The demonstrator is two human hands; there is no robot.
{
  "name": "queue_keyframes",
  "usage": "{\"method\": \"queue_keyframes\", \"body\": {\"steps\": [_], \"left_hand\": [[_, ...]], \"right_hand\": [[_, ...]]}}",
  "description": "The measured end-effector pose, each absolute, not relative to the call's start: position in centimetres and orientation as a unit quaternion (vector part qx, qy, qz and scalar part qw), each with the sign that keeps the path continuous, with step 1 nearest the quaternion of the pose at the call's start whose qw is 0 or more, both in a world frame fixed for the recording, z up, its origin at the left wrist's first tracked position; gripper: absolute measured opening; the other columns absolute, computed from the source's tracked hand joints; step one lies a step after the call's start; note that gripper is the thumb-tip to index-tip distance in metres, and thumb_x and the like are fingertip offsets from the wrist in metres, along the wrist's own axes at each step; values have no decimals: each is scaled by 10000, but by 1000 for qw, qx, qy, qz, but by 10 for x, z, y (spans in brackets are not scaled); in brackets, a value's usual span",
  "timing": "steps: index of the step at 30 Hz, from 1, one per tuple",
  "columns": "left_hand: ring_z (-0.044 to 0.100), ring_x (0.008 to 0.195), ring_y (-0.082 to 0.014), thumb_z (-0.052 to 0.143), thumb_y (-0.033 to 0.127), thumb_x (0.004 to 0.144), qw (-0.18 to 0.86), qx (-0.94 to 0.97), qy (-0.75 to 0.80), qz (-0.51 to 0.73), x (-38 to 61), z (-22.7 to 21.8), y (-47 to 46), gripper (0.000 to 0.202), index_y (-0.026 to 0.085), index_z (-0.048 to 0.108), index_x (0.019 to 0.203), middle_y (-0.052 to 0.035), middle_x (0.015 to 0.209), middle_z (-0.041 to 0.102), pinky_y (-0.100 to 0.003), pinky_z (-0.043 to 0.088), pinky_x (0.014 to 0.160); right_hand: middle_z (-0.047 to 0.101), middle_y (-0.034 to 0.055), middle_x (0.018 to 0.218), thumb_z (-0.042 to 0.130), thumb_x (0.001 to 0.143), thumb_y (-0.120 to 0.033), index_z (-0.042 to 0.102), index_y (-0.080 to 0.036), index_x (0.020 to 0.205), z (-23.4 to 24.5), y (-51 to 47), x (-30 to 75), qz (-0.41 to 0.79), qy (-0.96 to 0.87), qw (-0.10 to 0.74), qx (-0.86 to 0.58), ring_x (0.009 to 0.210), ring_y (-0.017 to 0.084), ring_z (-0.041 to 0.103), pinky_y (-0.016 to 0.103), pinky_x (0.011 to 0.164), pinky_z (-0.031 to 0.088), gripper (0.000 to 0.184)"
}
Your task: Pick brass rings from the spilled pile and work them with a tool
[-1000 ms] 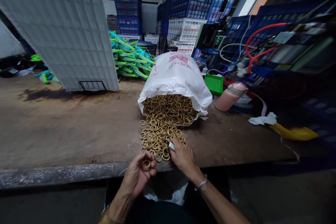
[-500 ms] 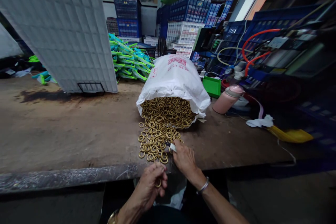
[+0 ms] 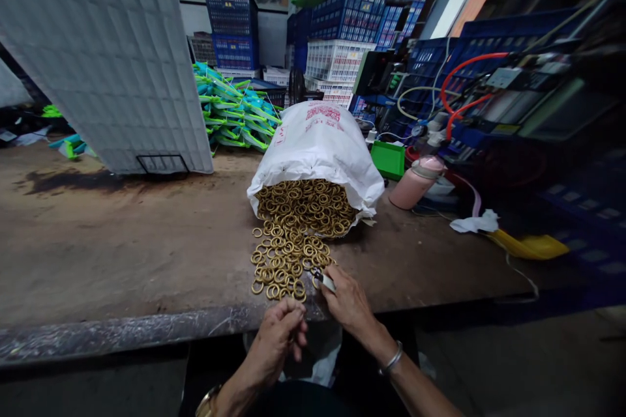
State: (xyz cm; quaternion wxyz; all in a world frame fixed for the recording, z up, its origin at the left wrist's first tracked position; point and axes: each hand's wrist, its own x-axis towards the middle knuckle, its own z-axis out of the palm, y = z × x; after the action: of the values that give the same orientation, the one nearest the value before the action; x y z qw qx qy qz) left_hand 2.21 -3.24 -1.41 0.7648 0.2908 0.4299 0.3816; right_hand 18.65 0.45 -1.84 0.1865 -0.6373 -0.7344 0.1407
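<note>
A white sack (image 3: 313,143) lies on its side on the table, its mouth facing me and full of brass-coloured rings (image 3: 310,205). Loose rings (image 3: 278,267) spill from it toward the front edge. My right hand (image 3: 348,300) grips a small white-handled tool (image 3: 327,281) with a dark tip, beside the right side of the loose rings. Just in front of the table edge is my left hand (image 3: 282,332), thumb and forefinger pinched together and the other fingers curled. What it holds, if anything, I cannot make out.
Left stands a large pale ribbed panel (image 3: 112,58), with a pile of green and blue pieces (image 3: 235,114) behind it. A pink bottle (image 3: 415,184), a green tray (image 3: 388,159) and red-hosed equipment (image 3: 513,88) are on the right. Stacked crates (image 3: 342,13) fill the back.
A ring seen in my left hand earlier no longer shows there. The tool in my right hand has turned slightly, its dark tip now pointing more up and left. The view has shifted slightly.
</note>
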Motion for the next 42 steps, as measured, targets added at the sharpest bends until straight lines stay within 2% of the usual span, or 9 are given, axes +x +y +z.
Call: {"method": "queue_keyframes", "body": {"steps": [4, 12, 16, 18, 22, 27, 31, 37, 42], "left_hand": [[441, 415, -56, 620, 386, 652, 769, 277, 437, 375, 23, -12, -30, 374, 150, 466, 899, 37, 581, 520, -136, 321, 324], [464, 424, -67, 617, 378, 656, 765, 285, 429, 387, 26, -10, -28, 426, 153, 458, 981, 23, 608, 541, -147, 319, 340], [435, 415, -58, 600, 389, 667, 735, 310, 448, 403, 26, -12, -29, 352, 150, 494, 903, 33, 603, 514, -146, 320, 333], [423, 409, -59, 575, 392, 688, 702, 333, 468, 421, 26, -10, -28, 341, 156, 491, 920, 38, 603, 510, -143, 318, 326], [401, 379, -58, 554, 390, 717, 644, 381, 496, 441, 25, -2, -22, 394, 174, 467, 1035, 47, 603, 522, -144, 296, 317], [356, 372, -44, 559, 389, 731, 641, 408, 479, 440, 20, 1, -18, 279, 156, 550, 884, 54, 556, 493, -158, 264, 357], [341, 403, -53, 566, 339, 736, 612, 410, 491, 465, 16, 2, -19, 183, 157, 573, 744, 61, 517, 452, -169, 283, 409], [499, 604, -129, 599, 281, 715, 554, 452, 476, 512, 14, 6, -20, 122, 163, 626, 700, -6, 640, 581, -208, 395, 581], [405, 432, -74, 595, 347, 718, 595, 433, 490, 468, 13, 4, -20, 190, 159, 581, 693, 29, 538, 520, -181, 309, 425]], "right_hand": [[573, 35, 898, 461, 817, -267, 515, -207, 896, -15, -3, 181, 118, -745, 150, -639, 764, 155, 545, 238, 611, 335, 113], [556, 41, 961, 382, 779, -66, 506, -213, 958, -20, -6, 170, 62, -722, 64, -686, 702, 138, 534, 256, 594, 313, 262], [559, 44, 874, 367, 754, -58, 510, -184, 866, -21, 1, 178, 107, -722, 137, -670, 722, 139, 513, 243, 617, 332, 221], [536, 22, 761, 369, 788, -136, 489, -182, 764, -17, 5, 182, 183, -715, 207, -643, 690, 131, 487, 235, 619, 343, 131], [412, -42, 588, 387, 817, -364, 428, -189, 656, -2, 8, 179, 386, -661, 310, -564, 560, 97, 384, 217, 546, 331, 240], [353, -67, 550, 453, 760, -488, 454, -189, 701, 10, 3, 168, 529, -611, 322, -493, 513, 81, 319, 208, 493, 284, 305], [352, -64, 569, 457, 763, -474, 446, -189, 689, 5, 3, 160, 530, -605, 331, -493, 528, 80, 320, 205, 500, 295, 295], [387, -55, 581, 403, 805, -465, 427, -186, 646, 0, 4, 150, 496, -608, 348, -513, 545, 80, 352, 204, 521, 328, 322], [410, -52, 566, 417, 796, -420, 432, -186, 625, -4, 5, 148, 478, -614, 337, -530, 559, 89, 383, 212, 545, 342, 290]]}}
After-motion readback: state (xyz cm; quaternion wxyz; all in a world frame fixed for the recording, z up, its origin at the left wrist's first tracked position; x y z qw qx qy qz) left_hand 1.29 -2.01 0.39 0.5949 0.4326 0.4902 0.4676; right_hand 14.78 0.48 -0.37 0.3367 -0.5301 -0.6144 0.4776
